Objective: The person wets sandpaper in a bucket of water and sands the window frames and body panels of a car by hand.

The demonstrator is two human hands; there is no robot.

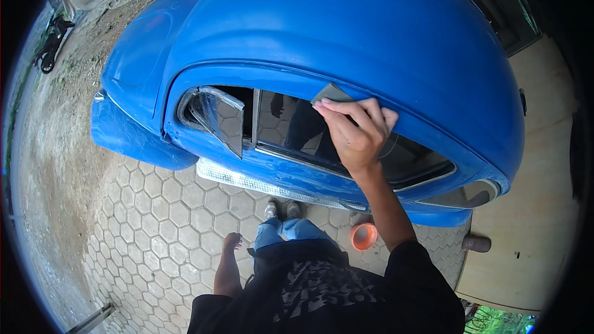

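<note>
The right hand [357, 133] has its grip closed on a gray pad [334, 92]. The pad sticks out past the fingertips, by the top of the blue car's [346, 31] window. One corner points toward the roof; fingers hide its long way. The left hand [232, 241] hangs low; I can't tell its grip. Six-sided stones [179, 210] cover the ground.

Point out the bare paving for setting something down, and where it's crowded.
Widest: the paving between the left hand and the dirt strip. A smaller patch lies between the right forearm and the tan panel. Crowded: by the blue car's running board, where shoes and an orange bucket stand.
</note>
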